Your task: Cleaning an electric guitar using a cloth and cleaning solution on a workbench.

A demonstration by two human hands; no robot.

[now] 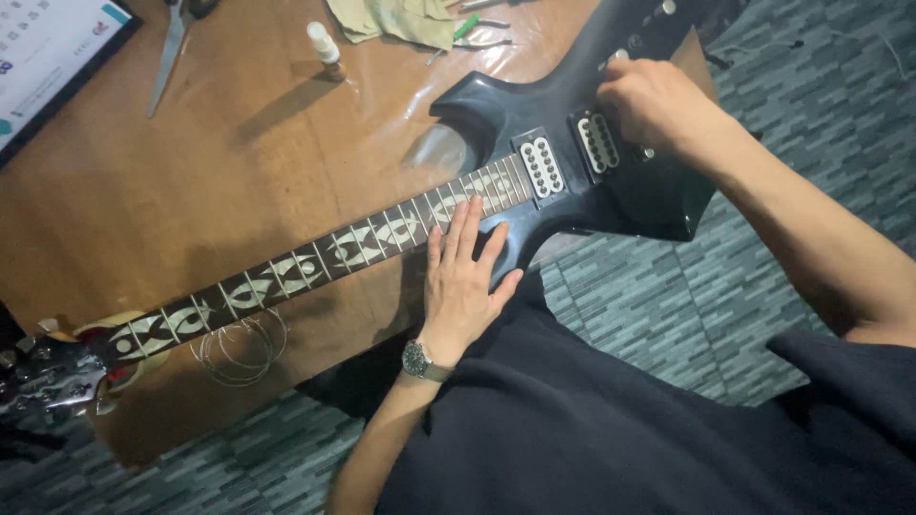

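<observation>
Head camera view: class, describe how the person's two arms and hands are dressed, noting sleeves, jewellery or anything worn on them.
Both forearms are bare, with no gloves on either hand. The left hand has a wristwatch with a dark round face and a grey-green strap at the wrist. The right hand shows no watch or bracelet. No rings show on the fingers of either hand. The person wears a dark short-sleeved top.

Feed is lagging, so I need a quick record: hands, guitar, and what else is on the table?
left hand: flat on the neck near the body, open, wearing a watch
right hand: on the guitar body by the bridge pickup; grip hidden
guitar: black, lying across the table
strings: coiled wire beside the neck
other: scissors, small bottle, cloth
</observation>
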